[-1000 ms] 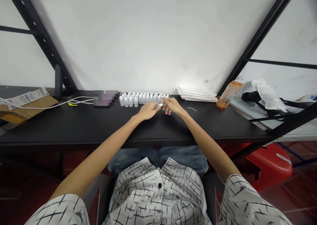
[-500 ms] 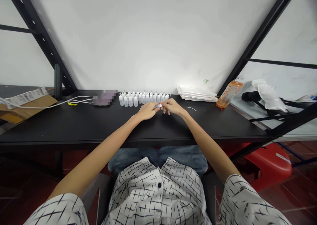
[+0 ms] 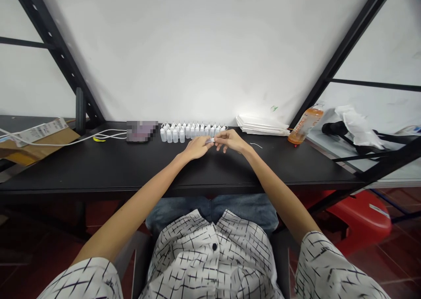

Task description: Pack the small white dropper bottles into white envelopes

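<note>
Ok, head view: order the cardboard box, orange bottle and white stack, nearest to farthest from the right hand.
From the right hand, nearest first:
1. White stack, back of the desk, right of the hand.
2. Orange bottle, farther right, near the desk's back edge.
3. Cardboard box, far left, at the desk's end.

held: small translucent bottle (image 3: 210, 141) | white tip, lying sideways, pinched between left hand (image 3: 197, 147) and right hand (image 3: 231, 141) | row: white plastic dropper bottles (image 3: 187, 133) | upright, capped, tightly packed, two uneven lines, just behind the hands
</note>
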Available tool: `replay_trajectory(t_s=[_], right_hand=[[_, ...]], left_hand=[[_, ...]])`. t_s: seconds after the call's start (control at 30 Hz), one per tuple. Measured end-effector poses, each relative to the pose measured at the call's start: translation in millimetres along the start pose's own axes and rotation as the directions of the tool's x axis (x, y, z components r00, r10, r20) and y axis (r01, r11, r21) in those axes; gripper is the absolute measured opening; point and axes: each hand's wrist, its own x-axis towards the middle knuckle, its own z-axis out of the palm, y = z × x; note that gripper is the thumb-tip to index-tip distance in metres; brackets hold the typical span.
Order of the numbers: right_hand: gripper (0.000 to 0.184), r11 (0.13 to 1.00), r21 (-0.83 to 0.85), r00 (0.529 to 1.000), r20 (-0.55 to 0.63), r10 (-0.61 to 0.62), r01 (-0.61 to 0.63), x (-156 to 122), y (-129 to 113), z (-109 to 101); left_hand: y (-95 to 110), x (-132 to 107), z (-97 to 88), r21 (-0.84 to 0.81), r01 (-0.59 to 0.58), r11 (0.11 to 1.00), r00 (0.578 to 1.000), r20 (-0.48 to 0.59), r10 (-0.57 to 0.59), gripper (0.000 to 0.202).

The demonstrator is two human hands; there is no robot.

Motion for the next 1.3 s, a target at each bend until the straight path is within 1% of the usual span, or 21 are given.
replay_trajectory(t_s=[0.07, 0.13, 0.27, 0.33, 0.43, 0.57, 0.67, 0.73, 0.8, 0.83, 0.87, 0.9, 0.93, 0.97, 1.0, 1.03, 1.07, 1.13, 1.2, 1.3], right_hand=[[0.04, 0.999, -0.033, 0.999, 0.007, 0.034, -0.033, 2, 1, 1], [0.042, 0.998, -0.048, 0.999, -0.003, 0.035, -0.036, 2, 1, 1], [0.04, 0.999, -0.011, 0.999, -0.021, -0.041, 0.041, 1, 0, -2], [0.039, 0.998, -0.009, 0.998, -0.008, -0.057, 0.057, 1, 0, -2], [0.035, 0.999, -0.031, 0.999, 0.014, -0.039, 0.039, 4, 4, 0], [0.036, 0.996, -0.082, 0.999, 0.047, 0.022, -0.018, 8, 11, 5], [0.039, 0.994, -0.108, 0.998, 0.05, 0.042, -0.036, 10, 13, 6], [0.038, 0.988, -0.149, 0.998, 0.028, 0.048, -0.043, 11, 13, 4], [0.036, 0.966, -0.254, 0.998, -0.062, 0.031, -0.045, 12, 12, -2], [0.034, 0.938, -0.343, 0.991, -0.135, 0.002, -0.049, 11, 11, -7], [0.03, 0.891, -0.449, 0.973, -0.228, -0.042, -0.067, 11, 11, -13], [0.026, 0.823, -0.557, 0.938, -0.333, -0.096, -0.113, 10, 11, -19], [0.021, 0.738, -0.648, 0.888, -0.433, -0.156, -0.186, 8, 11, -27], [0.018, 0.652, -0.703, 0.825, -0.527, -0.207, -0.285, 6, 12, -35], [0.019, 0.584, -0.716, 0.766, -0.599, -0.234, -0.382, 3, 13, -44], [0.021, 0.537, -0.71, 0.726, -0.645, -0.237, -0.456, -1, 15, -53], [0.022, 0.507, -0.698, 0.708, -0.671, -0.219, -0.505, -5, 18, -62], [0.024, 0.466, -0.683, 0.713, -0.686, -0.145, -0.562, -15, 24, -79], [0.022, 0.429, -0.681, 0.746, -0.666, -0.026, -0.593, -23, 30, -94], [0.019, 0.371, -0.699, 0.781, -0.609, 0.142, -0.612, -31, 34, -105]], left_hand=[[0, 1, -0.4, -0.042, -0.009, 0.999, 1.0, 0.01, 0.01, 0.023], [0, 2, -0.6, -0.083, -0.013, 0.996, 1.0, 0.007, 0.013, 0.026], [0, 4, -1.6, -0.091, -0.008, 0.996, 1.0, -0.013, 0.007, 0.028], [1, 3, -2.1, -0.047, -0.005, 0.999, 1.0, -0.003, 0.005, 0.028], [2, -1, -2.3, 0.078, -0.002, 0.997, 1.0, 0.029, -0.001, 0.029], [3, -5, -0.6, 0.257, -0.088, 0.962, 0.996, 0.05, 0.077, 0.032], [4, -6, -0.2, 0.305, -0.135, 0.943, 0.991, 0.045, 0.128, 0.033], [6, -5, -1.4, 0.299, -0.116, 0.947, 0.993, 0.042, 0.108, 0.031], [10, -5, -3.7, 0.284, -0.055, 0.957, 0.998, 0.038, 0.047, 0.03], [11, -5, -5.0, 0.276, -0.019, 0.961, 0.999, 0.034, 0.01, 0.03], [13, -5, -6.2, 0.268, 0.014, 0.963, 0.999, 0.028, -0.022, 0.032], [14, -5, -7.3, 0.259, 0.038, 0.965, 0.999, 0.024, -0.045, 0.034], [14, -6, -8.1, 0.251, 0.051, 0.967, 0.998, 0.023, -0.058, 0.037], [14, -6, -8.5, 0.245, 0.058, 0.968, 0.998, 0.024, -0.066, 0.04], [14, -6, -8.7, 0.243, 0.06, 0.968, 0.997, 0.029, -0.069, 0.043], [13, -6, -8.6, 0.246, 0.059, 0.967, 0.997, 0.036, -0.07, 0.044], [12, -6, -8.4, 0.252, 0.055, 0.966, 0.997, 0.044, -0.068, 0.044], [11, -6, -7.6, 0.265, 0.042, 0.963, 0.997, 0.054, -0.059, 0.042], [9, -5, -7.1, 0.267, 0.025, 0.963, 0.997, 0.059, -0.042, 0.041], [7, -4, -7.3, 0.256, 0.015, 0.966, 0.998, 0.053, -0.029, 0.04]])
